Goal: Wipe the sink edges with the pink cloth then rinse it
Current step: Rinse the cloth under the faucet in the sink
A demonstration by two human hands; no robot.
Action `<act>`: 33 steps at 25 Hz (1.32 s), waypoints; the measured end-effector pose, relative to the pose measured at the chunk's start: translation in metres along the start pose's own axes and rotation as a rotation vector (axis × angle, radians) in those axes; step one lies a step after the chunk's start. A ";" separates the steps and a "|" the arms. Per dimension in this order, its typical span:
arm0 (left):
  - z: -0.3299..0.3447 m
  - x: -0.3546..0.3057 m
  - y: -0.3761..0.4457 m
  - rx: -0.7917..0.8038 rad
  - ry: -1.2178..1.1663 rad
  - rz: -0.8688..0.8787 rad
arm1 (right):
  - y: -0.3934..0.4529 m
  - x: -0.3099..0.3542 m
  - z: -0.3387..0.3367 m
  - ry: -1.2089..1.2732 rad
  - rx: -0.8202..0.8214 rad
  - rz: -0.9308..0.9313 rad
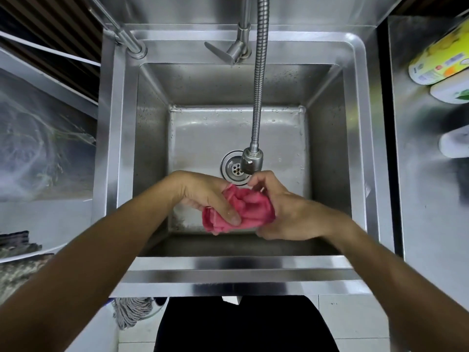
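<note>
Both hands over the steel sink (360,153), low in the basin near its front wall. Pink cloth (243,210) bunched up between them — left hand (203,196) clamps its left side, thumb pressed across the fabric; right hand (284,212) grips the right side, fingers curled into the folds. Cloth sits just under and in front of the flexible tap hose's nozzle (251,161), drain (236,170) right behind it. Can't tell if water is running. Sink floor has droplets. Bottles (439,63) lie on the bench (418,199) to the right — well apart from the cloth. Mop head (132,311) below the sink front.
</note>
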State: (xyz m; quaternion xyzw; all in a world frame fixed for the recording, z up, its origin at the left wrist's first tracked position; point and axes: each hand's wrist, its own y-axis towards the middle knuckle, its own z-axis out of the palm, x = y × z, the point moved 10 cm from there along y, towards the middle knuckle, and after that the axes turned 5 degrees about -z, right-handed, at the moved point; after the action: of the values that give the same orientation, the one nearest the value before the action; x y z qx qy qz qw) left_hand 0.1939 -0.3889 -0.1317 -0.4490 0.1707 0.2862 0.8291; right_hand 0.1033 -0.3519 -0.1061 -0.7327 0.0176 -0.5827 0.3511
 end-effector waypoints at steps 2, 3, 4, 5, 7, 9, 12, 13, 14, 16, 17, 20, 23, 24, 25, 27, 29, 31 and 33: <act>-0.012 -0.013 -0.003 -0.216 0.247 -0.013 | -0.005 -0.017 -0.007 0.293 0.131 0.160; -0.017 -0.023 -0.005 -0.347 0.359 0.013 | -0.002 -0.027 -0.013 0.421 0.141 0.199; -0.021 -0.032 -0.010 -0.458 0.455 0.047 | 0.003 -0.038 -0.013 0.509 0.161 0.238; -0.022 -0.040 -0.014 -0.539 0.551 0.091 | 0.009 -0.043 -0.004 0.587 0.238 0.260; -0.016 -0.046 -0.017 -0.618 0.781 0.170 | 0.019 -0.044 0.029 0.753 0.469 0.227; -0.005 -0.046 -0.013 -0.649 1.021 0.247 | 0.030 -0.041 0.048 0.730 0.510 0.239; -0.008 -0.030 -0.001 -0.778 1.342 0.157 | 0.046 -0.058 0.042 0.245 0.264 0.369; -0.016 -0.021 0.003 -0.824 1.373 0.046 | 0.050 -0.059 0.036 0.051 0.176 0.382; -0.024 -0.015 0.007 -0.856 1.348 -0.067 | 0.053 -0.056 0.028 -0.101 0.084 0.381; -0.035 -0.009 0.011 -0.881 1.169 -0.187 | 0.056 -0.042 0.016 -0.331 -0.089 0.331; -0.040 -0.007 0.013 -0.876 1.054 -0.217 | 0.056 -0.035 0.012 -0.468 -0.139 0.310; -0.051 0.010 0.029 -0.766 0.852 -0.316 | 0.058 -0.029 0.012 -0.783 -0.183 0.257; -0.051 0.031 0.049 -0.578 0.744 -0.354 | 0.065 -0.038 0.019 -0.865 -0.212 0.261; -0.053 0.036 0.049 -0.526 0.694 -0.359 | 0.066 -0.041 0.020 -0.856 -0.226 0.284; -0.056 0.040 0.048 -0.454 0.669 -0.368 | 0.065 -0.045 0.020 -0.808 -0.243 0.306; -0.072 0.030 0.028 -0.387 0.585 -0.397 | 0.061 -0.050 0.018 -0.630 -0.265 0.328; -0.116 -0.015 -0.011 -0.658 0.302 -0.259 | 0.055 -0.046 0.011 -0.503 -0.302 0.295; -0.159 -0.070 -0.053 -0.951 -0.161 0.093 | 0.050 -0.039 0.007 -0.489 -0.296 0.248; -0.177 -0.105 -0.071 -1.017 -0.536 0.361 | 0.048 -0.033 0.008 -0.504 -0.256 0.207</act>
State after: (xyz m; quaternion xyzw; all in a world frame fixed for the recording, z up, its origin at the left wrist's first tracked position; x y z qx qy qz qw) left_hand 0.1518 -0.6027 -0.1244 -0.6653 -0.1291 0.5715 0.4627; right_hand 0.1178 -0.3702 -0.1602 -0.8869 0.0776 -0.3366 0.3067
